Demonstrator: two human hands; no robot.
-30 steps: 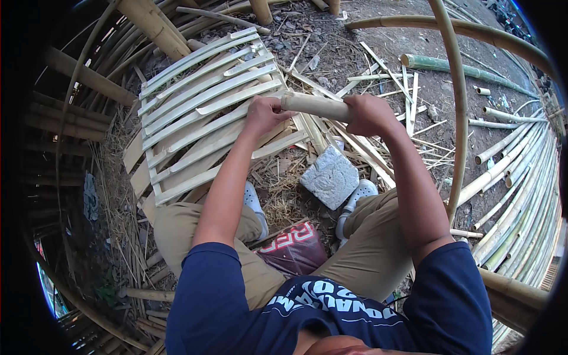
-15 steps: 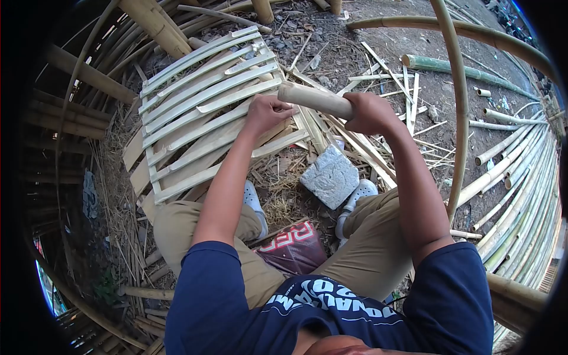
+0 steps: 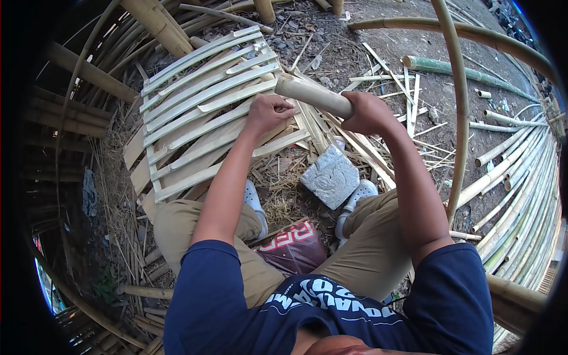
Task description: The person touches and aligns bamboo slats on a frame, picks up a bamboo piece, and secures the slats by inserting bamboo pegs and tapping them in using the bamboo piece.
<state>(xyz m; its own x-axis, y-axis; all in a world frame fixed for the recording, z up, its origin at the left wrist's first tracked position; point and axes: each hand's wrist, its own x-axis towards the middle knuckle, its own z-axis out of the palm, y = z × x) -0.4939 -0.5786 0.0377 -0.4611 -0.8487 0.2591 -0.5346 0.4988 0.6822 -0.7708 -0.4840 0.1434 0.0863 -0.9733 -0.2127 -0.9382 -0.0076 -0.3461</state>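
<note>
My right hand [image 3: 368,112] is wrapped round one end of a thick, pale bamboo piece [image 3: 313,98]. Its other end reaches left, above and close to my left hand [image 3: 270,113]. The left fingers are pinched together at the right edge of a slatted bamboo panel [image 3: 204,109]; whatever they hold is too small to make out. Curved pale strips lie side by side across this panel, joined by crosspieces at its ends. Below the right hand, a rough grey stone block [image 3: 330,176] rests on the ground by my shoe.
Split bamboo strips [image 3: 412,103] litter the ground to the right. Long poles [image 3: 509,189] lie stacked at far right. A bent bamboo pole [image 3: 460,106] rises close to my right arm. A dark red printed bag [image 3: 293,248] lies between my legs.
The bamboo piece's free end has shifted slightly up and left, along with my right hand. My left hand stays pinched in nearly the same place.
</note>
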